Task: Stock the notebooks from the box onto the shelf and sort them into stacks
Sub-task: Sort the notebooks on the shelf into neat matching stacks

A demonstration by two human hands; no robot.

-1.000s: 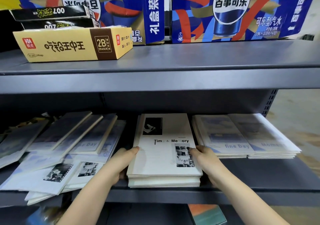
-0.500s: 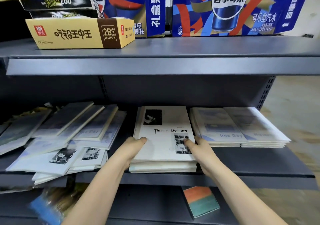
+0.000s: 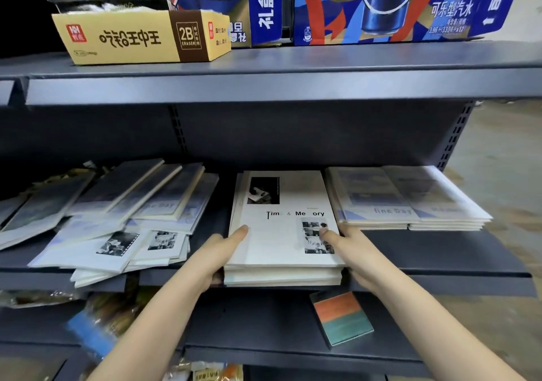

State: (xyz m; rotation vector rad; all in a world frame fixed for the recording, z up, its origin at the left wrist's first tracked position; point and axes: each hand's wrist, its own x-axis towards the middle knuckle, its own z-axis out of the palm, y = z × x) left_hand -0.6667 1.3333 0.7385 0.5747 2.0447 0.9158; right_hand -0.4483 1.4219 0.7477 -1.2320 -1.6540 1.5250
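Observation:
A stack of white "Time & Memory" notebooks [image 3: 281,234] lies in the middle of the grey middle shelf [image 3: 440,263]. My left hand [image 3: 217,254] grips the stack's left edge, thumb on the top cover. My right hand [image 3: 349,248] grips its right edge the same way. To the right sit two neat stacks of pale blue "fine Day" notebooks [image 3: 404,198]. On the left, a loose heap of mixed notebooks [image 3: 117,213] lies fanned and overlapping. The box is not in view.
A yellow 2B eraser carton [image 3: 137,37] and blue soda cartons [image 3: 381,5] stand on the upper shelf. An orange-and-teal notebook [image 3: 340,317] lies on the lower shelf, with packaged goods [image 3: 96,322] at its left. Bare floor shows at the right.
The view has dropped and drawn back a little, so the lower shelf shows. Both hands keep their hold on the white stack, with the thumbs a bit further onto the cover.

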